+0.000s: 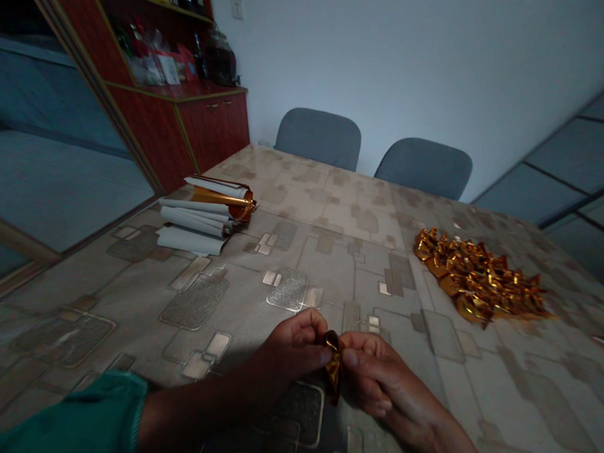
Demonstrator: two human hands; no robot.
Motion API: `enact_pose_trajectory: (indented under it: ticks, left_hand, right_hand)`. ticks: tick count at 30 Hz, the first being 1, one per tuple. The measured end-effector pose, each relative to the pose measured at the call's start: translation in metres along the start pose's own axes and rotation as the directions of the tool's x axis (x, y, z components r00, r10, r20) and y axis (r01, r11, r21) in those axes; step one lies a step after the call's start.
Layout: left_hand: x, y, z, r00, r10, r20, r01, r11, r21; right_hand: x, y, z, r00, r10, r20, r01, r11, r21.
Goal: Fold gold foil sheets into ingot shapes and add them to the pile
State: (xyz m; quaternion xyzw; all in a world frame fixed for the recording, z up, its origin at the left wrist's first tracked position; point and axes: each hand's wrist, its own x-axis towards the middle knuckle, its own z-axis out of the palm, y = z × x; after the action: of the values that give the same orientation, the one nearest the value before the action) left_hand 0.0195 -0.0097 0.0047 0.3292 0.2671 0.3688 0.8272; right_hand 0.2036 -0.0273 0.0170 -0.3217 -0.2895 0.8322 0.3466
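Note:
My left hand [291, 349] and my right hand [375, 376] meet just above the near edge of the table, fingers pinched together. Between them they hold a small piece of folded gold foil [332, 365], upright and partly hidden by my fingertips. A pile of several folded gold foil pieces [480, 278] lies on the table to the right, well beyond my right hand. At the far left of the table lies a stack of rolled gold and white foil sheets [205, 212].
The table [331, 254] wears a beige cloth with square patterns. Two grey chairs [318, 137] [425, 166] stand at its far side. A red-brown cabinet [186, 121] with bottles and packets stands at the back left.

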Motion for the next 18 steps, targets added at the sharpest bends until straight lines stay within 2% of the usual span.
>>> enact_pose_trajectory:
  ticks: [9,13,18]
  left_hand:
    - [0.0016,-0.0024,-0.0004,1.000,0.007,-0.028,-0.007,1.000,-0.005]
    - [0.0033,-0.0052,-0.0016,1.000,-0.006,-0.011,0.005,0.999,-0.035]
    - [0.0014,-0.0027,-0.0009,0.999,-0.024,0.021,0.024,1.000,0.008]
  right_hand:
    - [0.0005,0.0022,0.0007,1.000,0.001,-0.028,-0.001,1.000,-0.013]
    - [0.0017,0.0029,0.0000,1.000,0.004,-0.030,-0.004,1.000,-0.017]
    - [0.0015,0.0035,0.0003,0.999,-0.005,-0.034,0.004,1.000,-0.026]
